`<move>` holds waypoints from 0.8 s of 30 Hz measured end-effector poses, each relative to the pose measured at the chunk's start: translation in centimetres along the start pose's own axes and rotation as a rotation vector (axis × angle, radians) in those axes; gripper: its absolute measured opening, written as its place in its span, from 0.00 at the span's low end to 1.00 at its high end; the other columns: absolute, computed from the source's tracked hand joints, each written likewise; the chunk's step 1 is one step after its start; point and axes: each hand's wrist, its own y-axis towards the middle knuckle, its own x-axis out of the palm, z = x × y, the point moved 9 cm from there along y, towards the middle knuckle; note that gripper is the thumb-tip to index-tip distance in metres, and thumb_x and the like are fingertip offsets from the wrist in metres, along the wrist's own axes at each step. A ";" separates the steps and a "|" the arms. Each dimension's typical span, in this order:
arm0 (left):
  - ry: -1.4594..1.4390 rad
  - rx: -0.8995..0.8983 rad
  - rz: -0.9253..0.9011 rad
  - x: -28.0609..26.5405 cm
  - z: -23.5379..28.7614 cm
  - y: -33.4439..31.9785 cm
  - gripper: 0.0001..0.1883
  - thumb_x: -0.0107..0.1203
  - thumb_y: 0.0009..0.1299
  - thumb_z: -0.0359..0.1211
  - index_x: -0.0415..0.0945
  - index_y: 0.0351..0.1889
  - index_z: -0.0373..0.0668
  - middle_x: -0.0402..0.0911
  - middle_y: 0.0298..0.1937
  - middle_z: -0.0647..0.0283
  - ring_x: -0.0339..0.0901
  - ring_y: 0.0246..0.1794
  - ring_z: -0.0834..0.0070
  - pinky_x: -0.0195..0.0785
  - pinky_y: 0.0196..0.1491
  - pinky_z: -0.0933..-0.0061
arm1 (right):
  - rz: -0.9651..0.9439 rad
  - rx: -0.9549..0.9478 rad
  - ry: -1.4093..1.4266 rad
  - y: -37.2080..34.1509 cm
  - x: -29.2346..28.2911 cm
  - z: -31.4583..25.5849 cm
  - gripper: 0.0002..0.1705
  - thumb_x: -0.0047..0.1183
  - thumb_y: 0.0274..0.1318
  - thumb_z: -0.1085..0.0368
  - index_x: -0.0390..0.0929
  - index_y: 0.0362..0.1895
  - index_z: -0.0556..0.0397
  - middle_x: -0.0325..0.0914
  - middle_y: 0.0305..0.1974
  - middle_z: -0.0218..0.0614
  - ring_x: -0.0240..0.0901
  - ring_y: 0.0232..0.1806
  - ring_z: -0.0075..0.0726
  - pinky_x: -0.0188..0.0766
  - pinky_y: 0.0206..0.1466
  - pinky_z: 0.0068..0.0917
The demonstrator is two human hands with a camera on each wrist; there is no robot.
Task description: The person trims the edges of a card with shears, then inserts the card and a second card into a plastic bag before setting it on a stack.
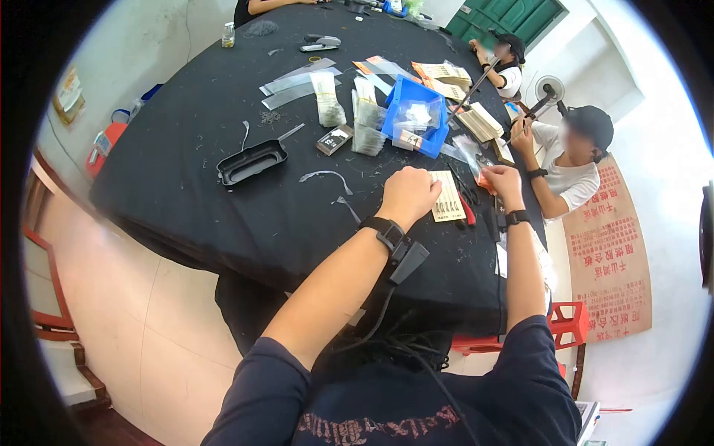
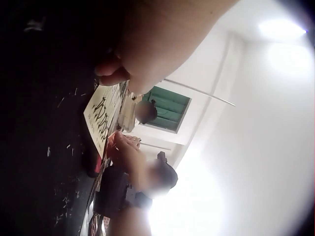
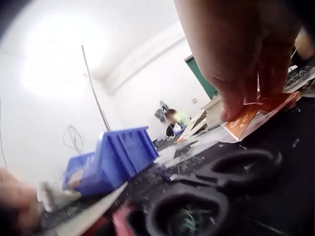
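My left hand (image 1: 409, 195) is curled at the upper left edge of a cream card (image 1: 447, 199) and pinches it. Small dark hook-like pieces line the card's lower part, seen closer on the card (image 2: 101, 118) in the left wrist view. To the right, my right hand (image 1: 503, 184) pinches a clear plastic bag with an orange label (image 3: 243, 123), fingertips pointing down onto it. Black-handled scissors (image 3: 189, 206) lie between the hands, close under the right one. Something red (image 1: 468, 210) shows beside the card's right edge.
Beyond the hands stands a blue bin (image 1: 396, 95) holding clear packets. Bundles of packed cards (image 1: 327, 100), a small dark box (image 1: 335, 140), a black tray (image 1: 253, 163) and a stapler (image 1: 320, 42) lie on the black cloth. Other people sit along the right side.
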 end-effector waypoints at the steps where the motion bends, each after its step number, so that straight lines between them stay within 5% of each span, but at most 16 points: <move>1: -0.026 -0.008 0.018 -0.2 0.0 -0.1 0.19 0.51 0.66 0.44 0.83 0.25 0.40 0.80 0.24 0.50 0.79 0.29 0.53 0.74 0.35 0.57 | 0.027 -0.055 0.049 0.5 -0.6 0.4 0.13 0.63 0.49 0.56 0.86 0.33 0.53 0.83 0.25 0.35 0.79 0.27 0.28 0.73 0.35 0.26; 6: -0.404 -0.006 -0.035 -0.1 -0.3 0.2 0.25 0.47 0.70 0.50 0.82 0.25 0.38 0.81 0.22 0.54 0.79 0.24 0.60 0.72 0.33 0.64 | 0.093 -0.141 0.276 -2.6 -7.6 -3.3 0.09 0.59 0.54 0.67 0.83 0.36 0.60 0.81 0.26 0.29 0.73 0.26 0.18 0.70 0.33 0.17; 9: -1.077 -0.156 -0.270 2.1 0.1 0.3 0.31 0.42 0.73 0.56 0.83 0.30 0.37 0.82 0.24 0.58 0.78 0.23 0.69 0.70 0.33 0.70 | 0.006 -0.492 0.390 -8.2 -10.8 -10.1 0.05 0.56 0.53 0.73 0.84 0.33 0.55 0.79 0.43 0.36 0.75 0.33 0.23 0.71 0.36 0.19; 10: -1.208 -0.312 -0.469 3.7 0.1 -0.1 0.34 0.38 0.73 0.59 0.81 0.40 0.36 0.83 0.31 0.58 0.78 0.29 0.75 0.69 0.34 0.76 | 0.002 -0.597 0.367 -9.9 -11.3 -11.7 0.05 0.56 0.51 0.73 0.84 0.32 0.55 0.77 0.46 0.37 0.75 0.34 0.24 0.71 0.38 0.20; 13: -1.392 -0.387 -0.745 4.5 2.1 -1.7 0.33 0.39 0.73 0.60 0.78 0.46 0.37 0.82 0.36 0.56 0.78 0.36 0.76 0.70 0.38 0.78 | 0.000 -0.821 0.293 -13.3 -11.7 -13.7 0.06 0.56 0.47 0.75 0.84 0.30 0.55 0.74 0.51 0.38 0.75 0.39 0.27 0.69 0.47 0.25; 15: -1.355 -0.369 -0.664 4.8 2.0 -1.5 0.20 0.54 0.71 0.46 0.78 0.45 0.37 0.81 0.41 0.61 0.78 0.39 0.79 0.72 0.44 0.79 | 0.010 -0.864 0.256 -14.0 -11.5 -14.0 0.06 0.56 0.45 0.76 0.84 0.28 0.56 0.75 0.51 0.38 0.74 0.44 0.30 0.66 0.52 0.28; 17: -1.247 -0.177 -0.674 4.2 2.8 -1.4 0.14 0.60 0.68 0.36 0.79 0.45 0.37 0.81 0.40 0.64 0.77 0.38 0.81 0.72 0.43 0.80 | 0.049 -0.808 0.288 -13.7 -11.0 -13.8 0.09 0.56 0.46 0.75 0.85 0.33 0.51 0.74 0.54 0.37 0.67 0.55 0.34 0.62 0.58 0.30; 19: -1.221 -0.159 -0.511 3.2 2.2 -0.8 0.13 0.60 0.68 0.34 0.79 0.46 0.37 0.82 0.40 0.64 0.78 0.38 0.81 0.72 0.43 0.80 | 0.255 -0.735 0.249 -12.7 -11.1 -12.8 0.16 0.56 0.50 0.72 0.82 0.46 0.48 0.74 0.54 0.37 0.66 0.55 0.32 0.62 0.59 0.31; 20: -1.200 -0.149 -0.428 2.6 1.7 -0.4 0.13 0.61 0.67 0.33 0.79 0.47 0.37 0.82 0.40 0.64 0.78 0.38 0.81 0.72 0.43 0.80 | 0.237 -0.560 0.525 -10.5 -9.9 -9.7 0.23 0.56 0.56 0.67 0.74 0.58 0.47 0.74 0.55 0.35 0.68 0.53 0.30 0.64 0.57 0.31; 24: -1.174 -0.242 -0.183 1.2 -0.6 0.5 0.13 0.62 0.66 0.32 0.80 0.45 0.38 0.84 0.39 0.63 0.79 0.37 0.81 0.71 0.42 0.81 | -0.295 -0.109 1.173 -8.6 -1.5 -7.7 0.30 0.40 0.68 0.44 0.72 0.58 0.56 0.77 0.50 0.38 0.73 0.46 0.30 0.69 0.46 0.26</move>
